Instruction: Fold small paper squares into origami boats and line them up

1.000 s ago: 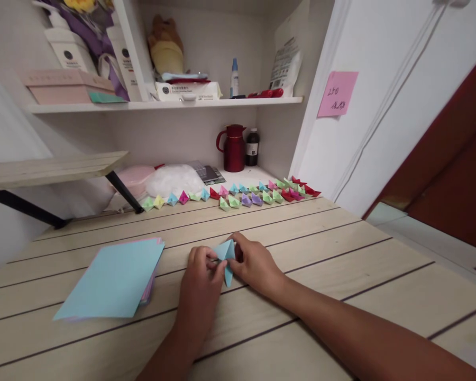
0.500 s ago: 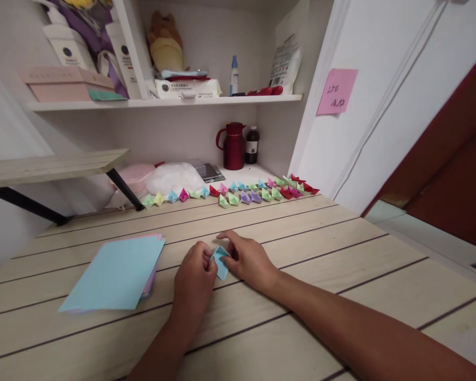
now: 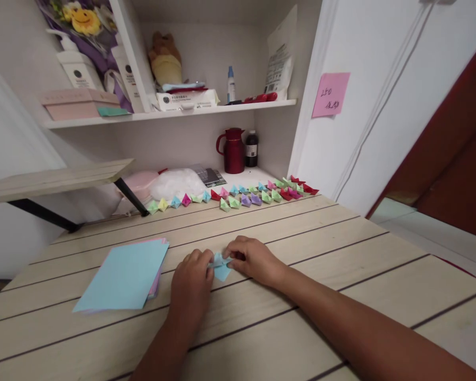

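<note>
A small folded blue paper is pinched between both hands near the middle of the desk. Whether it is rested on the boards or held just above them cannot be told. The left hand is curled nearly closed, with its fingers bent over the paper's left edge. The right hand is likewise closed down, and the paper's right edge is gripped between thumb and fingers. The two hands are brought almost together, so that only a narrow patch of blue is left showing between them.

Most of the paper is covered by the fingers, so its folds and full outline cannot be made out. The fingertips of both hands are largely hidden under the knuckles. Both forearms are cut off by the lower edge of the view.

Near the left hand, a stack of square sheets is laid flat, with a light blue sheet on top and pink edges seen beneath. Along the far edge of the desk a row of small folded paper figures in many colours is set out, too small for their shape to be judged. Behind them a red jug and a dark bottle are stood side by side. A pink note is stuck to the white panel at the right, and its writing cannot be read.
</note>
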Demonstrator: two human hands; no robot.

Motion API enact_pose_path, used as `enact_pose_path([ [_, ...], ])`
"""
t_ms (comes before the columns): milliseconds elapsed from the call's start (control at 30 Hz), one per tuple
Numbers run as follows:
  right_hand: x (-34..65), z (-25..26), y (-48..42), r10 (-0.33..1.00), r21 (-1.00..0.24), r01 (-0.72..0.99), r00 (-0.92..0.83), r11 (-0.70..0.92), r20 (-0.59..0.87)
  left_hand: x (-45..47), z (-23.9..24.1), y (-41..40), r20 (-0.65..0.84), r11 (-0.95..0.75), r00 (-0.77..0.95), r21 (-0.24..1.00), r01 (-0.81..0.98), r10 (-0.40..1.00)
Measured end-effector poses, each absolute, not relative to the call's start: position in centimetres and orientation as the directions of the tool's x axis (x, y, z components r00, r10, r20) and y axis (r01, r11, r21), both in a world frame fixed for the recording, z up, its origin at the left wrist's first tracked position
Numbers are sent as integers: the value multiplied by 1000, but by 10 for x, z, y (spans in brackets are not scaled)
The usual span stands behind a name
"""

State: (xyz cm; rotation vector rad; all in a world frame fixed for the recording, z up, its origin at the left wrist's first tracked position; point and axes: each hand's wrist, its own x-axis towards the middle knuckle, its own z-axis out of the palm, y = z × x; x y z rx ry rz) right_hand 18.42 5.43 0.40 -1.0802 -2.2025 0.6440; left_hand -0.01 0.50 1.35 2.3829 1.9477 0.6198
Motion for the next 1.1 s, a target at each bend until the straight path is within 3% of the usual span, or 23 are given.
enact_pose_path([
  [367, 199, 13, 59, 739, -576, 510, -616, 639, 273, -13, 34, 6, 71, -392, 395, -51, 919, 916],
  [667, 193, 16, 56, 742, -542, 534, -602, 649, 296, -6, 32, -5, 65, -397, 420, -223, 890, 905],
  [900, 180, 6, 53, 790, -470, 636, -524, 612, 320, 1, 47, -6, -40, -362, 360, -97, 927, 932],
  [1100, 179, 4, 56, 771, -493, 600, -557, 631, 309, -5, 30, 4, 109, -298, 283, 161, 941, 953],
])
